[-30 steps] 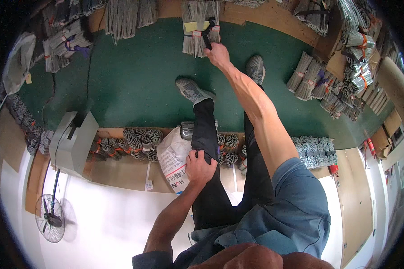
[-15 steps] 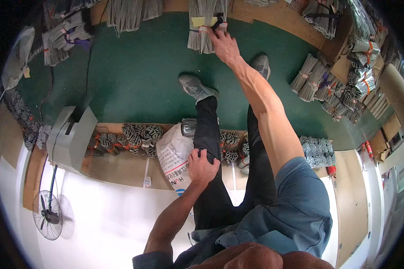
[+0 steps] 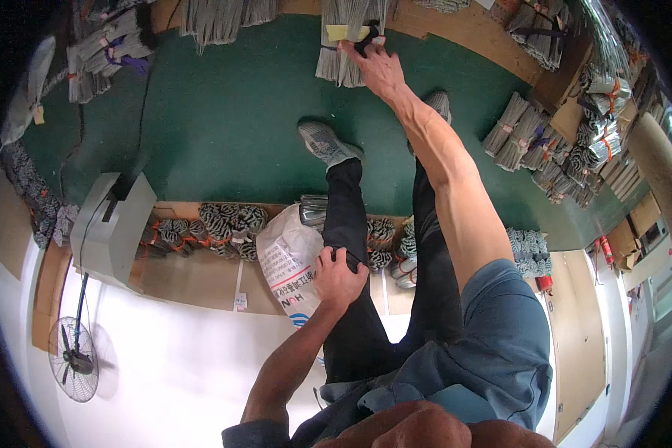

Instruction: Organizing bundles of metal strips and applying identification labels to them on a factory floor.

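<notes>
My right hand (image 3: 381, 72) reaches far forward to a bundle of thin grey strips (image 3: 342, 63). Thumb and fingers close around the bundle beside its black tie (image 3: 367, 37); the fingertips are partly hidden. A yellow label (image 3: 346, 33) lies across the strips just left of the tie. My left hand (image 3: 339, 277) rests on my black trouser leg near the knee, fingers spread and holding nothing. Beside that leg leans a white printed sack (image 3: 287, 254).
More strip bundles lie at the far edge (image 3: 216, 22) and at the right (image 3: 509, 123). Rolled grey bundles (image 3: 231, 224) line the board behind my feet. A grey metal box (image 3: 112, 228) and a fan (image 3: 75, 362) stand at left. The floor (image 3: 224, 112) is green.
The view has shifted slightly. My right hand stays at the bundle, its fingers little changed, and my left hand remains on my leg.
</notes>
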Available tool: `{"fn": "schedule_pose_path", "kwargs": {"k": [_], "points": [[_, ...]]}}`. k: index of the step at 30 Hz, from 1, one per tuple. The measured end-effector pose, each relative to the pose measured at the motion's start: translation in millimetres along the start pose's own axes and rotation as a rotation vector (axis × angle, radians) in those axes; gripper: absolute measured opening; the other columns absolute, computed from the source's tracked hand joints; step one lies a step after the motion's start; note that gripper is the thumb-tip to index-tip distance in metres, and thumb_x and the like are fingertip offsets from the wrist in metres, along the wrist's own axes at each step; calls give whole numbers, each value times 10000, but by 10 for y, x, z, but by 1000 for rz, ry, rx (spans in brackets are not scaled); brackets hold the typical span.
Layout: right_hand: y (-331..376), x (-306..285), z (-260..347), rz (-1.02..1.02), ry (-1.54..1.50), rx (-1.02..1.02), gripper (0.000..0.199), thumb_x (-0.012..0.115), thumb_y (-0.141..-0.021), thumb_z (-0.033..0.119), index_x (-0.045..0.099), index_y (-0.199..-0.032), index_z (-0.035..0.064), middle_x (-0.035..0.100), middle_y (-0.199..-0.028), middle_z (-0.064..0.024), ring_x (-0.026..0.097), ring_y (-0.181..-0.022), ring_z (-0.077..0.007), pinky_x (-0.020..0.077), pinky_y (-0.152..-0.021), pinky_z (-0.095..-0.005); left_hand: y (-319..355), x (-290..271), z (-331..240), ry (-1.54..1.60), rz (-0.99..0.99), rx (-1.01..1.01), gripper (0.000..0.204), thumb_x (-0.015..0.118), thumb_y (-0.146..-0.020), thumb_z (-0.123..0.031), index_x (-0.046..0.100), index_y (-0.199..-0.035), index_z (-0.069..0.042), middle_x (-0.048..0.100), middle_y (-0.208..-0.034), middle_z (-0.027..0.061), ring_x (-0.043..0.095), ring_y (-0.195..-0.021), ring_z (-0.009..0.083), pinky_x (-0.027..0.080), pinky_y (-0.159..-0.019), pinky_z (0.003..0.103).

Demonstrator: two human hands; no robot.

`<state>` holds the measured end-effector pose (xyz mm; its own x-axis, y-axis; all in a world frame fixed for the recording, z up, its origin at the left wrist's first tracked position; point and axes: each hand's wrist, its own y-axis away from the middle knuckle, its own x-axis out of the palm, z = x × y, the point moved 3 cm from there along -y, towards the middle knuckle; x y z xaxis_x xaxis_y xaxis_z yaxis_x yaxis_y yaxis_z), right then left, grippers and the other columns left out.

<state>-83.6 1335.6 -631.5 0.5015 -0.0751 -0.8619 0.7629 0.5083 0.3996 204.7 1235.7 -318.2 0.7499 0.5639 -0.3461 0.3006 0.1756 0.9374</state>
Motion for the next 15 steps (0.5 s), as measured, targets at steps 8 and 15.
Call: {"fn": "schedule_pose_path", "kwargs": {"k": [8, 15], "points": [[-26, -64, 12, -40, -14, -22, 723, 461, -878, 47, 257, -1496, 361, 627, -1067, -186, 643, -981, -368, 518, -770, -534, 14, 12, 54, 14, 2, -8, 498, 669, -745, -356, 589, -1149, -76, 472, -1232, 168, 472, -1144, 371, 447, -936, 491], [-47, 24, 64, -47, 145, -2, 417, 490, -912, 179, 478, -1321, 256, 662, -1012, -89, 618, -1003, -329, 448, -696, -494, 24, 47, 40, 55, -92, 61, 460, 700, -724, -311, 594, -1100, -67, 503, -1172, 168, 499, -1103, 391, 448, -926, 483]]}}
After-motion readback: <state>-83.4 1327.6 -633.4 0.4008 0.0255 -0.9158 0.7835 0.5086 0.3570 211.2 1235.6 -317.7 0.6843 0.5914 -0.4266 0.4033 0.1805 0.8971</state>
